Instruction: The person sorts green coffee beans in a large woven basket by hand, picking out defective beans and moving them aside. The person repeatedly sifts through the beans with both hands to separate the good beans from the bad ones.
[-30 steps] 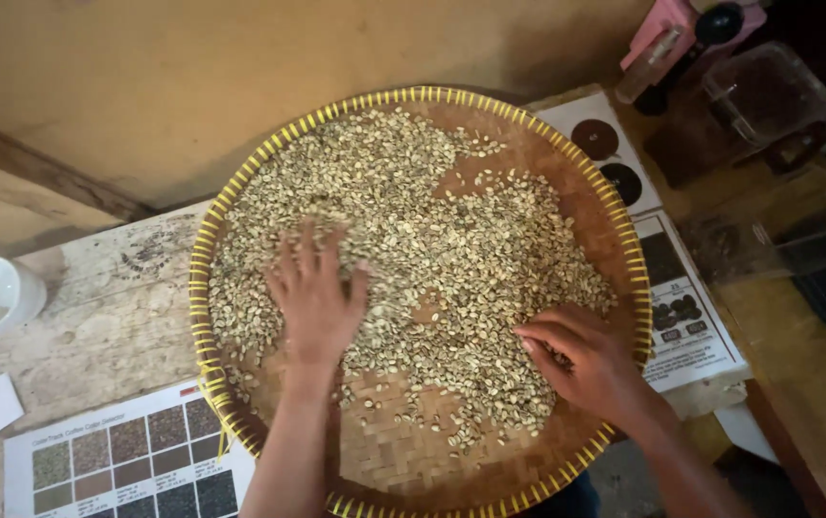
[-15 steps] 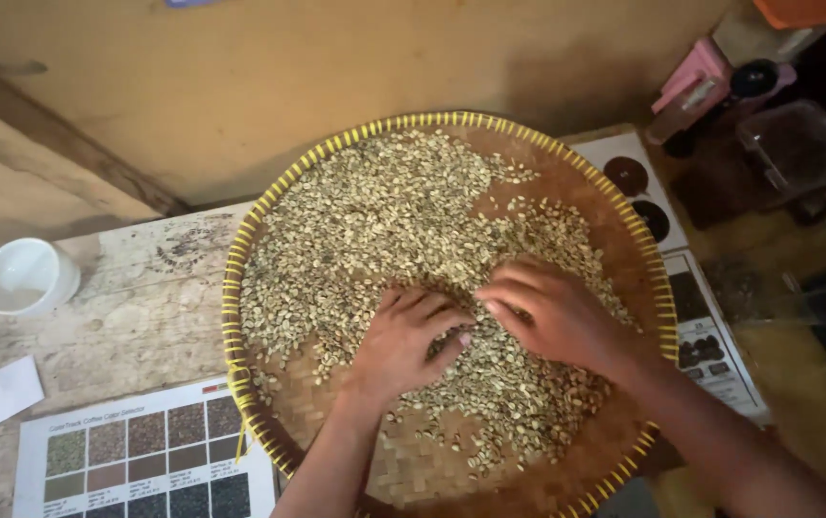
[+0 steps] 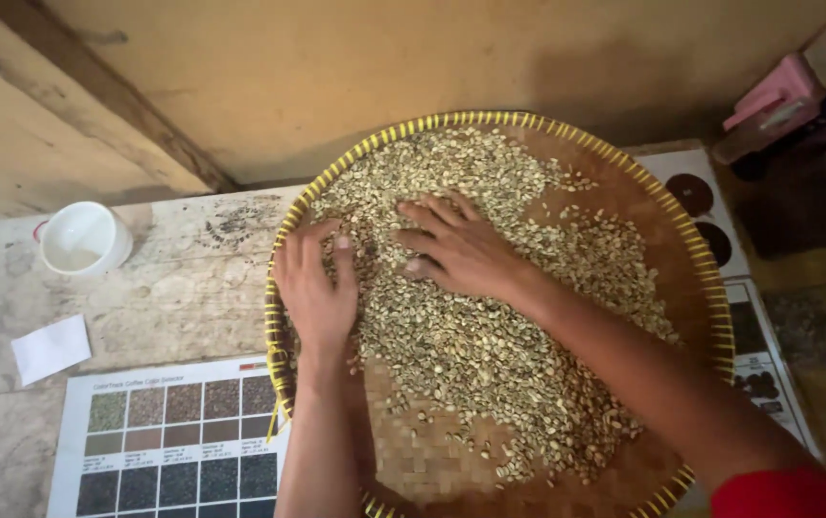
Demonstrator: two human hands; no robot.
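Item: round woven tray, yellow rim, on the tabletop; its near edge runs out of frame.

Contents: pale green beans, a loose layer over the far and middle part of the tray; bare weave shows at near left and far right.

Left hand: flat, fingers together, resting on beans right at the left rim.

Right hand: fingers spread, palm down on the heap near the centre, pinching nothing visible.

Nearby: white cup at far left; white paper slip; colour chart at near left, tucked under the rim; printed sheets under the tray at right.

Risks, as judged:
- A sweep by the left hand so close to the rim could push beans over onto the tabletop.
- Downward pressure near the rim might tip the tray.
- Escaped beans could scatter across the chart.
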